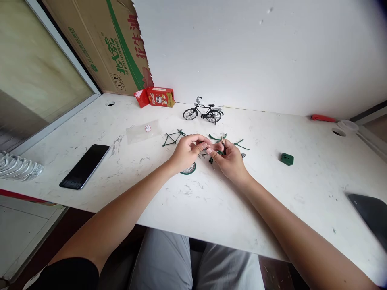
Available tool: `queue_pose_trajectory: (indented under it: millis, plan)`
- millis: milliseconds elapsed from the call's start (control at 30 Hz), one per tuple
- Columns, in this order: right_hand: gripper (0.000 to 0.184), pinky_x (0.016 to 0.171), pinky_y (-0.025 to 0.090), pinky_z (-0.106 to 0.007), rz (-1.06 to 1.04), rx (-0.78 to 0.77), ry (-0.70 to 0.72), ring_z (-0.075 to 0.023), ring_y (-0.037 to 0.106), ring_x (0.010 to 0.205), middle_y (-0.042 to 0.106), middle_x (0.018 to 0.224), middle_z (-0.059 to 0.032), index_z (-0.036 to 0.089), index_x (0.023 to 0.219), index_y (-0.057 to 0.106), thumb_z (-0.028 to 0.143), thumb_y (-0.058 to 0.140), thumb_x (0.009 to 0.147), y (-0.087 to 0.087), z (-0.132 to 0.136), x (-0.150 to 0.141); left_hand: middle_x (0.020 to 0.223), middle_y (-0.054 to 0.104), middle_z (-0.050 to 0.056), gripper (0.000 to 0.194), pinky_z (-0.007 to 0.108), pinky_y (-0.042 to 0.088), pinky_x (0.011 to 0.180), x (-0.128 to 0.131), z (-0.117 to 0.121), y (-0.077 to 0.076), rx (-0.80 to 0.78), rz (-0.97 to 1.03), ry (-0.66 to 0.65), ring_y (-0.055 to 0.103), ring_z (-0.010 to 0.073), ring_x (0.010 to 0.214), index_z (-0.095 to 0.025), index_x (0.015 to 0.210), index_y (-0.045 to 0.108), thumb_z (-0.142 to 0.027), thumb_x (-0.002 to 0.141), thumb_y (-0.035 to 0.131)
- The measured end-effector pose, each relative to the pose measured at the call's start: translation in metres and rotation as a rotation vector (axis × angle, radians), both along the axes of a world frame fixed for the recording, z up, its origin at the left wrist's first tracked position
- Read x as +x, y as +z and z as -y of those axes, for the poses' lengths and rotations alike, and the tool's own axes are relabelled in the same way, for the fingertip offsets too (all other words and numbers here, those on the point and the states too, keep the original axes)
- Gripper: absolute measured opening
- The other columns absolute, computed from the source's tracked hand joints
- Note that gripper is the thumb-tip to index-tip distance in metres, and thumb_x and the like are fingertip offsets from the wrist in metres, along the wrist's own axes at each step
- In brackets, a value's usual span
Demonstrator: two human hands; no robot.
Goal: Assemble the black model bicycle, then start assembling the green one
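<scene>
My left hand (189,152) is closed, thumb and forefinger pinched over a tiny part that the fingers hide. Its fingertips meet those of my right hand (231,161), also closed, with a thin pointed rod (222,139) sticking up from between its fingers. Under and around both hands lie model bicycle parts: a green frame (172,139) to the left, a green-rimmed wheel (189,169) partly beneath my left hand, and thin green pieces (242,145) behind my right hand. Small dark parts (211,160) show between the hands.
A finished black model bicycle (202,114) stands behind the hands. Around it are a red box (161,96), a clear plastic bag (143,132), a phone (84,167), a green block (287,158), a red-handled tool (323,118) and a dark flat object (370,213) on the white table (151,197).
</scene>
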State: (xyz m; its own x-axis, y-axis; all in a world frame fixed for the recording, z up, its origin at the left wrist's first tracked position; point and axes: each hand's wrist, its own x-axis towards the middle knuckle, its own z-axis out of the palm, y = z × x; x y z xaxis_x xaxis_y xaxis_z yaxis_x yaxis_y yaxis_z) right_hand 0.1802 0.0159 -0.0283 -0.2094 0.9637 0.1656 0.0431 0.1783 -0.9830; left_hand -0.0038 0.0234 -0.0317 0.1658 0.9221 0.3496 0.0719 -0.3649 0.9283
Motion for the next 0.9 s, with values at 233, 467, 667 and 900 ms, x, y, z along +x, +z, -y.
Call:
queue_pose_trajectory:
  millis: [233,467,667,900]
  plan:
    - [0.064,0.050,0.032,-0.026,-0.178,-0.271,0.192,-0.0091,0.035,0.058,0.041,0.071,0.0088,0.026,0.081,0.038,0.050,0.096,0.070,0.012,0.004,0.001,0.102,0.078,0.010,0.034,0.032,0.056,0.080,0.002,0.003,0.004,-0.125,0.148,-0.117,0.071,0.0196,0.089,-0.016,0.105,0.074,-0.049,0.095,0.074]
    - [0.062,0.051,0.040,-0.026,-0.202,-0.306,0.132,-0.0087,0.039,0.057,0.058,0.079,0.0060,0.026,0.085,0.037,0.052,0.092,0.075,0.014,0.001,0.004,0.117,0.075,0.011,0.022,0.041,0.050,0.099,-0.039,-0.025,-0.002,0.104,-0.386,0.344,0.066,0.0263,0.112,-0.020,0.114,0.073,-0.033,0.096,0.071]
    - [0.060,0.051,0.041,-0.024,-0.181,-0.301,0.112,-0.0107,0.048,0.065,0.063,0.087,0.0022,0.026,0.085,0.037,0.051,0.092,0.075,0.010,-0.001,0.004,0.130,0.070,0.013,0.034,0.053,0.045,0.106,-0.070,-0.042,-0.013,-0.005,-0.830,0.483,0.057,0.0372,0.126,-0.021,0.118,0.073,-0.027,0.086,0.081]
    - [0.059,0.050,0.040,-0.023,-0.195,-0.305,0.069,-0.0112,0.051,0.070,0.065,0.091,0.0005,0.026,0.085,0.039,0.047,0.093,0.074,0.014,0.001,0.003,0.119,0.075,0.014,0.030,0.049,0.046,0.101,-0.068,-0.039,-0.013,0.019,-0.917,0.477,0.060,0.0361,0.119,-0.018,0.122,0.072,-0.014,0.093,0.065]
